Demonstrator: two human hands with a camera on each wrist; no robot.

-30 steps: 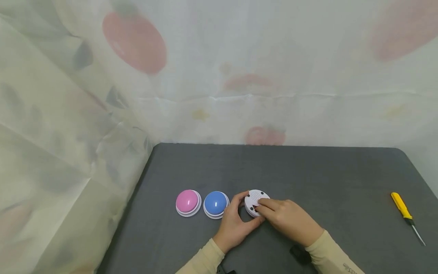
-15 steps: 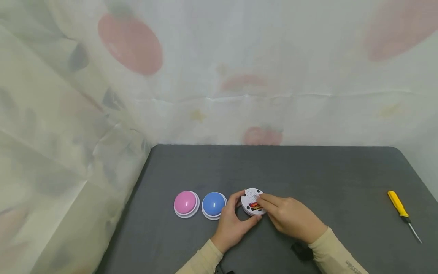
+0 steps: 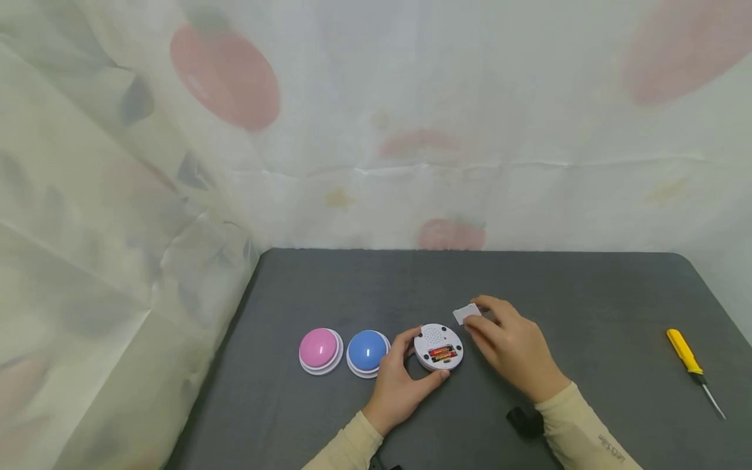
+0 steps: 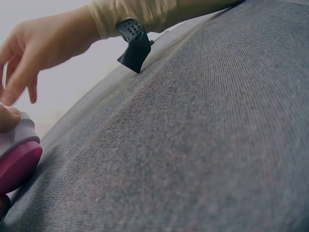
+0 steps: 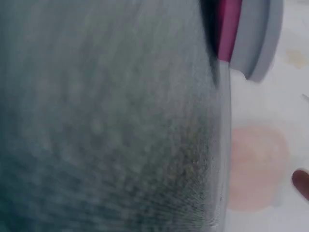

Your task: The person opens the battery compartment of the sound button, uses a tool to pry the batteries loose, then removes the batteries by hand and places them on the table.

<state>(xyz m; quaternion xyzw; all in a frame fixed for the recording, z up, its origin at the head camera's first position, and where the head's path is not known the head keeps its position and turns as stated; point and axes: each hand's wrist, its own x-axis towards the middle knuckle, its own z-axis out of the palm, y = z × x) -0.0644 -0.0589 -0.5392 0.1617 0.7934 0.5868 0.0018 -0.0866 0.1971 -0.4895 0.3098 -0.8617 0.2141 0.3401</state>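
My left hand (image 3: 398,393) holds a round white buzzer button (image 3: 433,335) upside down on the table, thumb and fingers round its rim. Batteries (image 3: 442,354) show in the uncovered compartment of its base. The left wrist view shows its magenta dome (image 4: 21,166) facing down. Just right of the buzzer, my right hand (image 3: 518,356) pinches a small white battery cover (image 3: 464,314) above the table. Beside the left hand, a blue buzzer (image 3: 367,350) and a pink buzzer (image 3: 319,348) sit dome up. In the right wrist view, only a fingertip (image 5: 302,181) of the right hand shows.
A yellow-handled screwdriver (image 3: 684,352) lies at the right side of the dark grey table (image 3: 564,281). A black wrist device (image 3: 525,422) is at the right sleeve. Pale fruit-printed curtains (image 3: 352,130) hang behind and at the left.
My right hand has lifted off the buzzer's base, moving up and right with the cover. The batteries are now in full view. My left hand stays on the buzzer.
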